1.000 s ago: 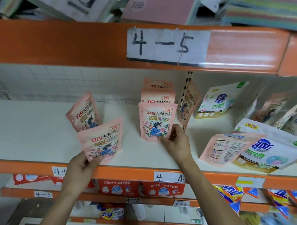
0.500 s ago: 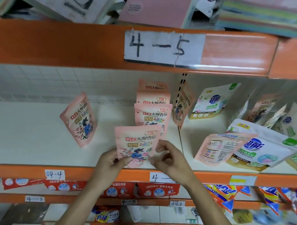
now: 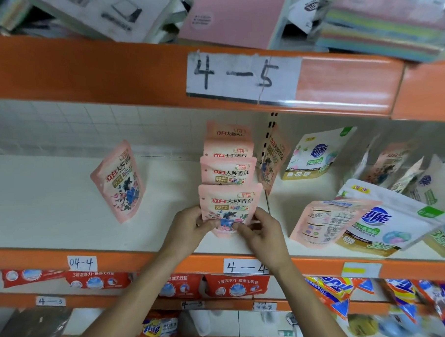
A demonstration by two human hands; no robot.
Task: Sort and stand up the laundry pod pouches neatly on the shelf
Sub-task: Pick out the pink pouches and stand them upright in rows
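A pink laundry pod pouch [image 3: 230,202] stands upright near the front of the white shelf [image 3: 53,221], at the head of a row of three more pink pouches [image 3: 228,170]. My left hand [image 3: 187,227] pinches its lower left edge. My right hand [image 3: 261,230] pinches its lower right edge. Another pink pouch [image 3: 120,181] stands tilted alone to the left. One more pink pouch [image 3: 273,158] leans against the divider strip on the right.
Right of the divider, white and gold pouches [image 3: 315,154] and a pink pouch lying on its back [image 3: 325,222] are jumbled with several others. An orange shelf edge [image 3: 118,259] runs in front, labelled 4-4. The upper shelf [image 3: 110,74] hangs low overhead.
My left hand carried the pink pouch from the left front to the row's front. My right hand left the standing pouch and joined it; both now hold the pouch upright.
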